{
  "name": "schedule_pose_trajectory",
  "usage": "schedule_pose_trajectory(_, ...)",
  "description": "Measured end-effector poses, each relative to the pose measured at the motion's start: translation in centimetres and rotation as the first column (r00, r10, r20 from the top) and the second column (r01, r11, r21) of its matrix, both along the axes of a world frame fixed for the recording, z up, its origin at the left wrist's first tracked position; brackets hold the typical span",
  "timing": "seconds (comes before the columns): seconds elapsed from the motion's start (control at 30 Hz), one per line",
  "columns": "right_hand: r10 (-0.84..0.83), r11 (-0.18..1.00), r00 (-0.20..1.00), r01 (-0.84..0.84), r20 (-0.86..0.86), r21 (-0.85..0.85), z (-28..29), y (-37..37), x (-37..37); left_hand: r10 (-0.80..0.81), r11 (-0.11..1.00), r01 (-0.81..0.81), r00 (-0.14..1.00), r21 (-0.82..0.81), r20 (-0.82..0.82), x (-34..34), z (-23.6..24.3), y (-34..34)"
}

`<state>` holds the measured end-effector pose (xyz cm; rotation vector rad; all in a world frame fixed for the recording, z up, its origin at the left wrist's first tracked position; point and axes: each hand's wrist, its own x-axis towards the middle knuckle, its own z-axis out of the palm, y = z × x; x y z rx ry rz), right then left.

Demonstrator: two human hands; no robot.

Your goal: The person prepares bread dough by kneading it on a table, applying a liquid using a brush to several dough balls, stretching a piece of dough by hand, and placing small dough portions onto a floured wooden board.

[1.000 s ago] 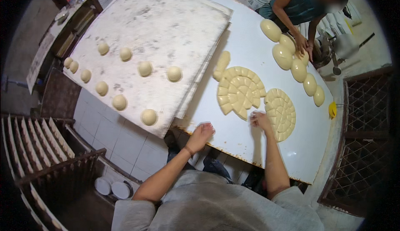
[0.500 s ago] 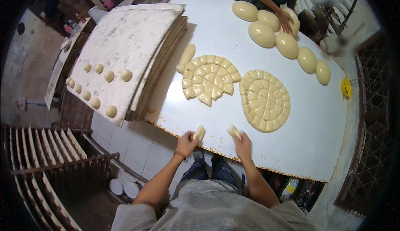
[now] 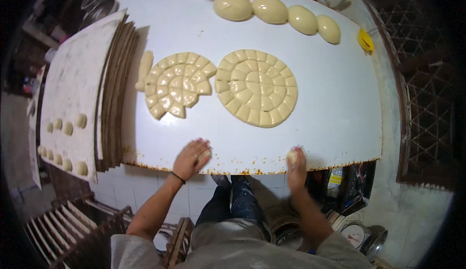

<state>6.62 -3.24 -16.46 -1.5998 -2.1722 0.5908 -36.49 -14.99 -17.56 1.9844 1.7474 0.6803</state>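
Observation:
Near the front edge of the white table, my left hand (image 3: 191, 158) lies cupped over a small piece of dough (image 3: 206, 155), which shows beside the fingers. Farther right, my right hand (image 3: 297, 167) curls around another small dough piece (image 3: 291, 156). Beyond them lie two flat rounds of glossy dough cut into many blocks. The right round (image 3: 257, 87) is whole, while the left round (image 3: 177, 82) has a jagged edge where blocks are gone. A short dough roll (image 3: 145, 70) rests against the left one's far side.
Several large smooth dough mounds (image 3: 270, 9) line the far edge of the table (image 3: 335, 99). To the left, stacked boards (image 3: 80, 75) carry small dough balls (image 3: 68, 129). A yellow scraper-like tool (image 3: 365, 41) sits at the right edge. A slatted rack (image 3: 63, 230) stands lower left.
My view has swung right. My hands, earlier raised with a dough piece in each, are now lower at the tabletop and farther apart. The other person's arm has left the view.

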Motion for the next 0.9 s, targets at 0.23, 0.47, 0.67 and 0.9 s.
schedule_pose_trajectory(0.23, 0.145, 0.988, 0.989, -0.143, -0.033, 0.053, -2.2, -1.4, -2.6, 0.031, 0.987, -0.040, 0.998, 0.157, 0.058, 4.9, -0.1, 2.6)
schedule_pose_trajectory(0.47, -0.036, 0.976, 0.992, 0.060, -0.118, 0.207, -0.2, 6.2, -4.5, 0.313, 0.926, -0.330, 0.943, 0.185, 0.115, 5.5, 2.4, 9.9)
schedule_pose_trajectory(0.67, 0.009, 0.999, 0.997, -0.006, -0.075, 0.040, -1.1, 0.9, 2.6, 0.145, 0.985, -0.162, 0.964, 0.058, 0.222, 0.0, -0.4, 0.6)
schedule_pose_trajectory(0.9, 0.110, 0.989, 0.993, -0.113, 0.032, 0.094, -3.3, 1.2, -1.6, 0.051, 0.994, -0.057, 0.996, 0.097, 0.068, 4.7, 1.2, 3.9)
